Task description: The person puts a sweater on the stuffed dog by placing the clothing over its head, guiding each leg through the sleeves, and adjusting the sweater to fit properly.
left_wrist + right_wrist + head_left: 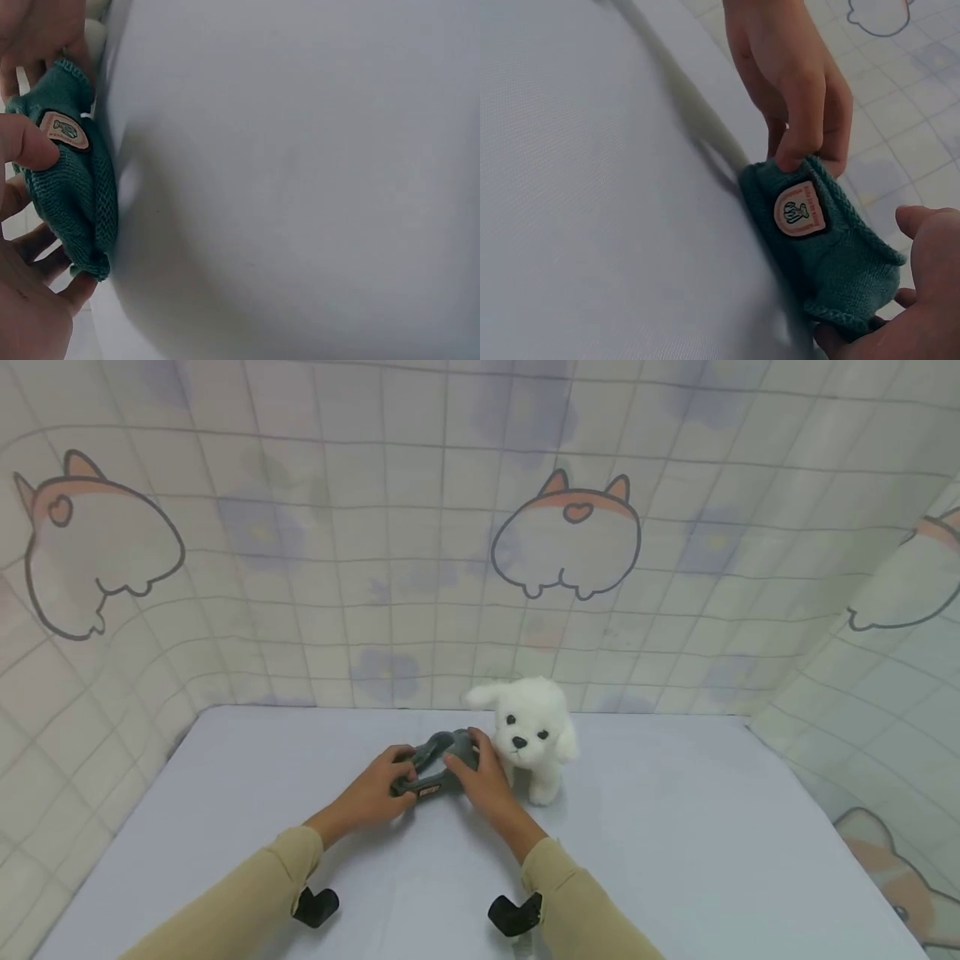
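Left grip (384, 783): closed to a pinch; I have thumb and fingers on the edge of a knitted piece (847, 277), at the end by its patch (801, 211).
Right grip (483, 777): partly curled; I hold the opposite end, thumb on the near side, fingers round the far side.
Where the knit is: between my two grips, low over the white surface (675, 827) and just left of a plush dog (532, 727); whether it touches the surface I cannot tell.
Head view only: the plush dog whole, white and upright, with dark eyes and nose; also my khaki sleeves (247, 893), with black fittings (315, 907) at the wrists.
Wrist views only: the true weave of what I hold, and the patch's design; from my head camera the patch is a small pale oblong.
Colour of the knit: teal to my wrist cameras, dull grey-green from above.
Look of the knit: soft, fine stitches, rolled edges; from above it bends round a gap that shows white.
Patch: pinkish, dark-bordered, rounded at one end, with a small dark-outlined emblem.
Writing: tiny reddish lettering along the patch's rim, too small for me to read.
Backdrop: checked cloth (390, 527) printed with cartoon animals and purple flowers.
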Available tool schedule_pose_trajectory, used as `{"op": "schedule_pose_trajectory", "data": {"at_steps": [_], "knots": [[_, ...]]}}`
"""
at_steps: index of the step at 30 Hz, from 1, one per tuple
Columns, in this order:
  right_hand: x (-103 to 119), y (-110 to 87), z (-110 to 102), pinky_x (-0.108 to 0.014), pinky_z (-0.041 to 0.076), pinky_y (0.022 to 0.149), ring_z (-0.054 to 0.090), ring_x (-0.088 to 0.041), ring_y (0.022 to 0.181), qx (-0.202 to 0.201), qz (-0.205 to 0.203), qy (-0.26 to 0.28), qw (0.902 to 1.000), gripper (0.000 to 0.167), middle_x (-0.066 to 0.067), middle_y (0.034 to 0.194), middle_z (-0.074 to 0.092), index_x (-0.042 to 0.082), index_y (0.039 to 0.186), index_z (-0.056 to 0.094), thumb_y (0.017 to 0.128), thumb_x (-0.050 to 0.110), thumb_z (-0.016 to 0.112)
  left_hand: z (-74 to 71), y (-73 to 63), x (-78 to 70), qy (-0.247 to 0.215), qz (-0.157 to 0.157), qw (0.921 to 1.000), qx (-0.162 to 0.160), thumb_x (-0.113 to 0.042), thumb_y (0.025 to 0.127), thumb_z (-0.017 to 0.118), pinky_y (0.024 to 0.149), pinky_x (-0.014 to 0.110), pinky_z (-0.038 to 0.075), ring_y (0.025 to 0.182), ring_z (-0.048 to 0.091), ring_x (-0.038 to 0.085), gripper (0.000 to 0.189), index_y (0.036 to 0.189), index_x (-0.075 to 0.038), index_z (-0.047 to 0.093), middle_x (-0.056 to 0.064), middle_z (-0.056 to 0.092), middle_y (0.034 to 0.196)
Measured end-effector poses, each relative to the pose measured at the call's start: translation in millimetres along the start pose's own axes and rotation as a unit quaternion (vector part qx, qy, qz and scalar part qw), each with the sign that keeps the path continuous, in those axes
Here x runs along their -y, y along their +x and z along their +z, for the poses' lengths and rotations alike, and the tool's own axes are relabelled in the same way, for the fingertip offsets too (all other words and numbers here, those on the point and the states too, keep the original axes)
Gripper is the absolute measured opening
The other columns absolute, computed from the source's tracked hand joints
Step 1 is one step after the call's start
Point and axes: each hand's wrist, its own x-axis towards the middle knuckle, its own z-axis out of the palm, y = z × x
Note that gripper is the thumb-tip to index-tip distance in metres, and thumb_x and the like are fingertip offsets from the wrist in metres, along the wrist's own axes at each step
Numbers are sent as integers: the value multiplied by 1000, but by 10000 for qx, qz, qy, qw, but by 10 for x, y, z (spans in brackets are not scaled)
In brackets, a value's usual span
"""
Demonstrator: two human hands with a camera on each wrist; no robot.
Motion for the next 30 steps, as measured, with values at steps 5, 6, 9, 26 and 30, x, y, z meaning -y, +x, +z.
{"op": "schedule_pose_trajectory", "data": {"at_steps": [5,6,9,26,30], "knots": [[6,25,20,-50,29,116,35,-31,142,-7,-41,69,10000,67,-7,155,35,18,149,31,93,42,60,7,-114,-33,-83,35,10000,-11,-11,79,63,105,56,40,129,46,41,8,84,-16,60,21,45,141],[5,31,23,-50,30,115,35,-31,141,-24,-74,48,10000,67,-8,154,35,18,149,32,93,42,60,8,-134,-39,-74,52,10000,7,-11,79,63,105,56,40,130,46,41,8,84,-17,60,20,45,141],[-2,48,30,-50,29,115,34,-31,142,-70,-129,-62,9999,67,-10,153,37,16,148,34,92,40,62,19,-185,-50,-56,73,9999,72,-11,79,63,106,55,40,130,45,39,9,84,-18,59,18,45,142],[-63,59,68,-49,28,117,33,-31,143,170,-412,-824,9956,61,-14,152,38,12,145,39,89,17,63,-41,-154,-128,13,-264,9966,-786,-32,93,64,100,48,46,120,56,28,36,119,-9,54,10,60,125],[-50,64,83,-49,30,115,36,-31,141,119,-535,-897,9945,60,-14,149,41,11,144,40,88,15,62,-67,-25,-158,433,-507,9969,-414,-36,89,68,98,50,46,119,56,31,52,129,-6,51,13,58,129]]}}
